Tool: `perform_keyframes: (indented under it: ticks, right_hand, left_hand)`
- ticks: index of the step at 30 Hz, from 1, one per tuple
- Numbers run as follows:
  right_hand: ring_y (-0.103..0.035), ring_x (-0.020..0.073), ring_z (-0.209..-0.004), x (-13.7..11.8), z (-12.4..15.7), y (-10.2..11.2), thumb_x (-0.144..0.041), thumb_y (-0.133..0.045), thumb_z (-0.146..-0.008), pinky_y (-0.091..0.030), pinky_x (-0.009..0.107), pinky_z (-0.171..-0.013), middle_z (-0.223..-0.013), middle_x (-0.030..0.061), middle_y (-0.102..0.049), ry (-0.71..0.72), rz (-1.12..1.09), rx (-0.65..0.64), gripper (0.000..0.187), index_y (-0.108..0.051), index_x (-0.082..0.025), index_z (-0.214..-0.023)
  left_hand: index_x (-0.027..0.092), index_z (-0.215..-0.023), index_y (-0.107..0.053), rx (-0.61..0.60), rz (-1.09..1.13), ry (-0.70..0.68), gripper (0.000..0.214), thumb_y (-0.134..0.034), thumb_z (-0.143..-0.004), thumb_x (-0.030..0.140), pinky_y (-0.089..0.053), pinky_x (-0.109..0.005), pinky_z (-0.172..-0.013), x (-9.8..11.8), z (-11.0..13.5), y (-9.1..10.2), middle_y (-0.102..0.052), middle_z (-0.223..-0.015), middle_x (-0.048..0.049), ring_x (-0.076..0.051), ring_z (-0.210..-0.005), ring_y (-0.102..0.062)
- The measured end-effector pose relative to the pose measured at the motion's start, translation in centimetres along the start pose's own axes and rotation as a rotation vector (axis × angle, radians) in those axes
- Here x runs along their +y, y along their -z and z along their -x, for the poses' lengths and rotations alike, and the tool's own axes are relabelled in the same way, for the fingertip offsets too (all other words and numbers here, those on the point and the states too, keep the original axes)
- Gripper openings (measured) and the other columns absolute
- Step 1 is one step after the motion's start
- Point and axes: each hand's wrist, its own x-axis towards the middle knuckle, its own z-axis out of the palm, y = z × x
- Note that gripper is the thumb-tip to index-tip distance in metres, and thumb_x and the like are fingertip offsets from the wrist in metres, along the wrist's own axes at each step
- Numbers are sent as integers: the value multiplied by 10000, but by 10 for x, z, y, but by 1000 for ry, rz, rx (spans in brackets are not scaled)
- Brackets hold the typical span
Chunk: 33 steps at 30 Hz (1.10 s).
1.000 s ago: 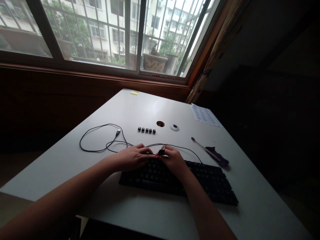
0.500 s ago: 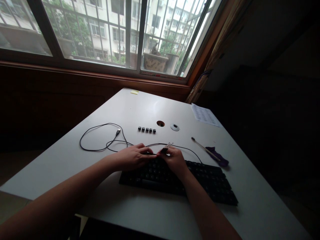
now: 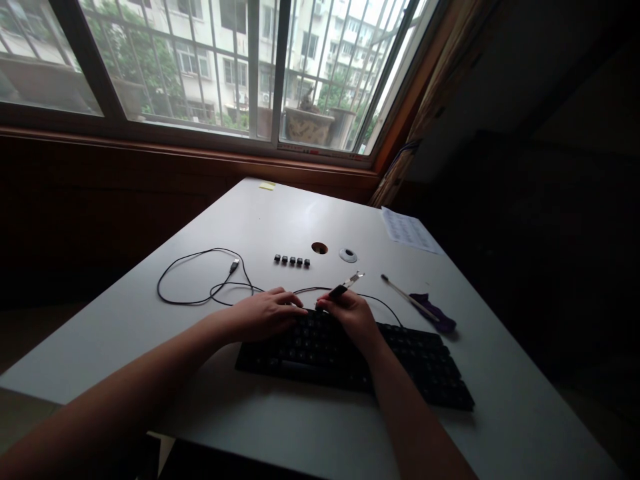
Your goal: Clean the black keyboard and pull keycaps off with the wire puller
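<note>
A black keyboard [image 3: 320,363] lies on the white table, partly covered by both arms. My left hand [image 3: 265,315] rests over its left part, fingers stretched out and fingertips at the back row of keys. My right hand [image 3: 350,317] is closed on a keycap puller [image 3: 345,285], a black handle with metal prongs pointing up and away. Its fingertips are low over the back row, close to my left fingertips. Whether a key sits under those fingertips is too dark to tell. Beyond the hands stand several loose black keycaps [image 3: 292,261] in a row.
The keyboard's cable [image 3: 187,303] loops on the left, its USB plug [image 3: 234,265] lying free. Behind are a cable hole [image 3: 319,248] and its round cover [image 3: 348,255]. A thin brush [image 3: 405,293] lies across a purple cloth [image 3: 435,313]. Printed paper [image 3: 410,230] lies far right.
The puller has swung in my right hand, so its metal prongs now stick out farther up and right. My left fingertips have drawn slightly away from the right hand.
</note>
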Motion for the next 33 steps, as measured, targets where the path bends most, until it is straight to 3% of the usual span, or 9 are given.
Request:
perform_keyframes:
  ticks: [7, 12, 18, 23, 29, 33]
  right_hand:
    - [-710, 229, -837, -17, 5, -6, -406, -825, -730, -553, 415, -854, -860, 50, -774, -64, -250, -15, 238, -768, -210, -853]
    - [-693, 224, -907, -28, 10, -22, -347, -818, -756, -538, 385, -876, -916, 42, -762, -45, -359, -87, 185, -762, -216, -875]
    - [-633, 163, -730, -28, 12, -30, -340, -842, -720, -516, 310, -724, -752, -15, -689, -52, -406, 8, 207, -695, -221, -806]
    - [-631, 156, -745, -23, 13, -31, -375, -804, -772, -504, 312, -758, -775, -1, -704, -80, -452, 6, 190, -713, -215, -820]
    - [-642, 161, -728, -16, 12, -33, -380, -831, -735, -517, 325, -755, -793, 5, -716, -164, -522, 10, 226, -726, -206, -833]
    - [-623, 152, -693, -16, 11, -33, -380, -834, -728, -504, 319, -729, -758, 1, -705, -172, -498, 1, 228, -729, -198, -817]
  left_hand:
    - [218, -1196, -671, 211, 63, 99, 248, -592, -987, 325, -558, -351, -877, 3, -7, -3, -694, -1063, -79, -213, -998, -636]
    - [173, -1140, -660, 351, 376, 170, 234, -664, -932, 279, -574, -273, -787, 14, -11, -2, -708, -988, -59, -152, -831, -692]
    - [156, -1015, -694, 367, 577, 319, 183, -683, -895, 295, -558, -248, -722, 23, -12, 5, -730, -909, -50, -151, -773, -686]
    - [147, -971, -685, 379, 657, 398, 203, -698, -870, 323, -546, -252, -691, 25, -14, 4, -722, -860, -46, -155, -746, -677]
    - [144, -935, -684, 372, 630, 454, 196, -713, -845, 316, -530, -247, -652, 25, -13, 2, -704, -798, -32, -149, -699, -655]
    - [146, -972, -664, 369, 704, 427, 192, -710, -847, 284, -551, -255, -694, 28, -13, 1, -715, -883, -50, -160, -772, -680]
